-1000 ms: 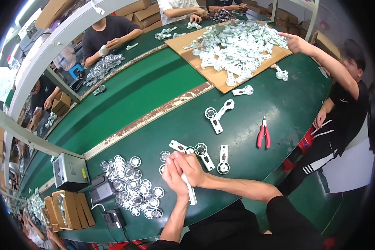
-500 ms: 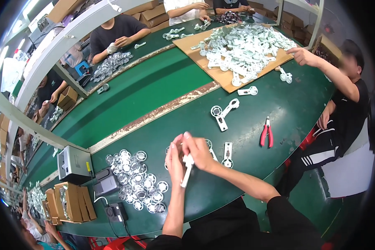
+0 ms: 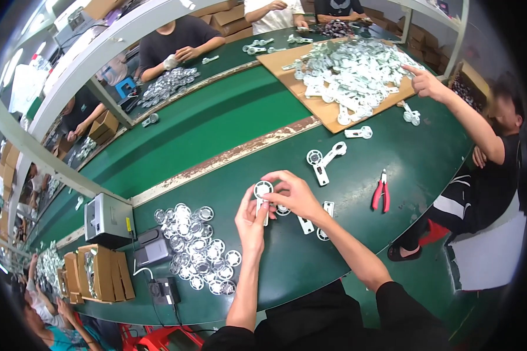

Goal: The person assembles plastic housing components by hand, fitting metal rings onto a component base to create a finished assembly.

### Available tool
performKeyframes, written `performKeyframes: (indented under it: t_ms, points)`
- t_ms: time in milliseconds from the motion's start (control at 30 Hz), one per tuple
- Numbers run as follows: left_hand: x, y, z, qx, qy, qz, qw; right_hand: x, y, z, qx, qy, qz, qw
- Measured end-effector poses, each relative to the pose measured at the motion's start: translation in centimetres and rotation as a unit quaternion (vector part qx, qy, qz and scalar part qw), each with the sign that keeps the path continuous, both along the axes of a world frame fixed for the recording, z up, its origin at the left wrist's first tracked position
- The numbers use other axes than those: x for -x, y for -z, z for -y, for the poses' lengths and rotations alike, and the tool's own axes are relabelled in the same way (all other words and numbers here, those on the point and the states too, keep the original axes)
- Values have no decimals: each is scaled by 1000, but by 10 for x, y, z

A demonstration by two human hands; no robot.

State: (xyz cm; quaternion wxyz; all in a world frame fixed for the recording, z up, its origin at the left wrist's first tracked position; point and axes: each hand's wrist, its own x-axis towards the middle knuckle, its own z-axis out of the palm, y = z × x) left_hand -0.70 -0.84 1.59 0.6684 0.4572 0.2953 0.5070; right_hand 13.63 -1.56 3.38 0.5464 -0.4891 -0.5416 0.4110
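My left hand (image 3: 249, 227) and right hand (image 3: 297, 196) hold a white handle (image 3: 259, 205), ring (image 3: 263, 188) on; the upper-right pile (image 3: 348, 73) looks not done.

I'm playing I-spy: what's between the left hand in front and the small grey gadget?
A pile of round wheels lies between the left hand and the small grey gadget. The head view shows it.

Left hand (image 3: 250, 228) upright, curled; right hand (image 3: 297, 197) turned inward, curled; left forearm (image 3: 244, 286) steep, right forearm (image 3: 356, 251) slanting.
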Motion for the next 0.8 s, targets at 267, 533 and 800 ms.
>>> performKeyframes:
  t_ms: [267, 533, 800]
  points:
    - [-2, -5, 5, -15, -23, -40, 999, -10, 2, -5, 110, -77, -139, 981]
    - [1, -2, 3, -17, -32, -36, 999, -6, -2, -3, 108, -66, -134, 983]
    - [1, -1, 1, 1, -67, -48, 997, -16, -5, -5, 78, 44, -225, 970]
